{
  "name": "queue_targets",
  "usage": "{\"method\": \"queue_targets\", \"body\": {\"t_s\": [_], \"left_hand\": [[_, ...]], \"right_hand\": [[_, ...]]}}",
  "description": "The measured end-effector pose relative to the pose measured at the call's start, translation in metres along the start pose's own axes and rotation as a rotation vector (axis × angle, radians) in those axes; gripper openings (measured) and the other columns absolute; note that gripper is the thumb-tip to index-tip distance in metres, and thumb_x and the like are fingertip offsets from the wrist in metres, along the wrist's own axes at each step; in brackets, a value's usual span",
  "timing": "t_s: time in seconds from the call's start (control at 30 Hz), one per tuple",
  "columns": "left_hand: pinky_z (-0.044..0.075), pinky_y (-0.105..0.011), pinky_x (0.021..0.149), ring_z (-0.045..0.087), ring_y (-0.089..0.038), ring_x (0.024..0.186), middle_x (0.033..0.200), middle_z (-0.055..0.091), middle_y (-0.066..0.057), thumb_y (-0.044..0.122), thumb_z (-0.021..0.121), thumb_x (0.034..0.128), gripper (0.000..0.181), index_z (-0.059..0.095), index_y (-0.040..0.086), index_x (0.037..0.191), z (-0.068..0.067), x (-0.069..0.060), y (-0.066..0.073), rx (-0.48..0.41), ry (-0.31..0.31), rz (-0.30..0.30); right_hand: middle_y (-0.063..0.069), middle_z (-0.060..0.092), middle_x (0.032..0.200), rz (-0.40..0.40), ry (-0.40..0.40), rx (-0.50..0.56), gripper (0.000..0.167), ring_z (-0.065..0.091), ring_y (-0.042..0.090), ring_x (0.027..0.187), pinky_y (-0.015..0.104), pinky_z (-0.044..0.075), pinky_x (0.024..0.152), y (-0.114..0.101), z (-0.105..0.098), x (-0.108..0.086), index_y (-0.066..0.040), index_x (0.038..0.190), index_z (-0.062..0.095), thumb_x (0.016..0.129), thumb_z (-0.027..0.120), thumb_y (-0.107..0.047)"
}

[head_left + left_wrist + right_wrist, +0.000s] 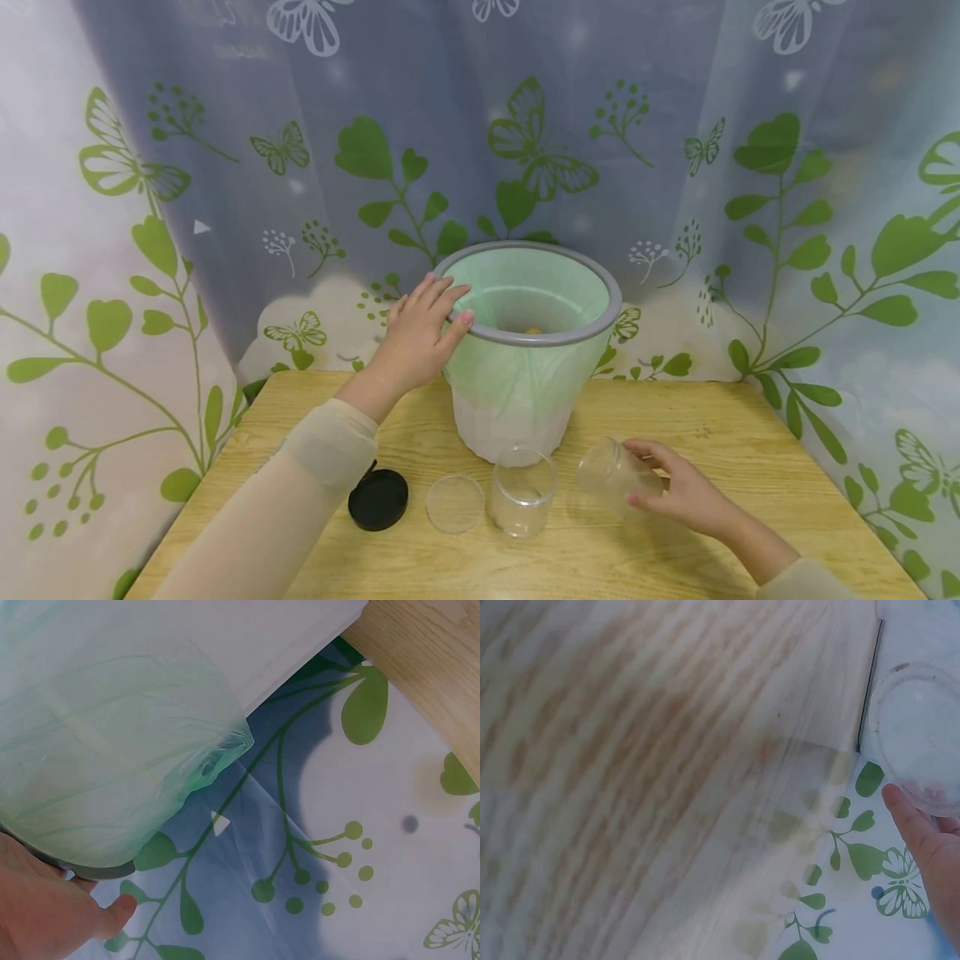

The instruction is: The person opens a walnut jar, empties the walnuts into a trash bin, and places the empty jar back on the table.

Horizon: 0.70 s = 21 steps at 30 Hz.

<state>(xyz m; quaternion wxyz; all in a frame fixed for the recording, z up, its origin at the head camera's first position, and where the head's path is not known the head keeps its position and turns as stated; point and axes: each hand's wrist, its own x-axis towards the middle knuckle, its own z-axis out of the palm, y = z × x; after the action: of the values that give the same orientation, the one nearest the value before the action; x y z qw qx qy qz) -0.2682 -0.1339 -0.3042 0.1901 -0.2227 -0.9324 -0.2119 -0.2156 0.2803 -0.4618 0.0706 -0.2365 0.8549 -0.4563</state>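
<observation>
A bin (528,333) with a grey rim and a pale green liner stands on the table. My left hand (423,333) rests on the left side of its rim, fingers fairly straight; the rim and liner also show beside this hand (52,907) in the left wrist view. My right hand (686,492) holds a clear jar (611,475) tilted over the table, right of the bin. The jar's round end (919,742) faces the right wrist camera. Another clear jar (522,496) stands upright in front of the bin.
A black round lid (378,500) and a clear disc (454,503) lie on the wooden table (660,408), left of the upright jar. Inside the bin, a small yellowish-brown thing (532,331) shows at the bottom. A curtain (450,108) printed with leaves and butterflies hangs behind.
</observation>
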Motion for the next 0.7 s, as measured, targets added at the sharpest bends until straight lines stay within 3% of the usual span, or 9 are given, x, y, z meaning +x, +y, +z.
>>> {"method": "queue_targets", "body": {"t_s": [0.33,0.53,0.7], "left_hand": [[0.013,-0.066,0.114,0.009,-0.031,0.153,0.162,0.028,-0.01,0.056,0.026,0.1066,0.061,0.036,0.021,0.156,0.001,0.001,-0.001,-0.002,0.009,0.008],[0.013,-0.066,0.114,0.008,-0.03,0.153,0.163,0.027,-0.009,0.058,0.024,0.1059,0.063,0.036,0.021,0.156,0.001,0.001,-0.002,0.006,0.01,0.006],[0.013,-0.066,0.114,0.008,-0.03,0.153,0.163,0.027,-0.009,0.058,0.025,0.1062,0.063,0.036,0.021,0.156,0.002,0.0,-0.002,0.001,0.007,0.003]], "right_hand": [[0.023,0.046,0.14,0.035,-0.002,0.004,0.07,0.048,0.043,0.123,0.04,0.054,0.088,0.008,0.007,0.0,0.001,0.148,0.038,0.092,0.075,-0.02],[0.023,0.047,0.139,0.01,0.004,-0.013,0.068,0.048,0.045,0.124,0.045,0.053,0.091,0.009,0.011,0.0,0.001,0.147,0.04,0.092,0.075,-0.019],[0.019,0.05,0.138,-0.016,0.01,-0.032,0.065,0.05,0.039,0.123,0.042,0.051,0.094,0.011,0.013,-0.001,-0.001,0.146,0.041,0.093,0.074,-0.019]]}}
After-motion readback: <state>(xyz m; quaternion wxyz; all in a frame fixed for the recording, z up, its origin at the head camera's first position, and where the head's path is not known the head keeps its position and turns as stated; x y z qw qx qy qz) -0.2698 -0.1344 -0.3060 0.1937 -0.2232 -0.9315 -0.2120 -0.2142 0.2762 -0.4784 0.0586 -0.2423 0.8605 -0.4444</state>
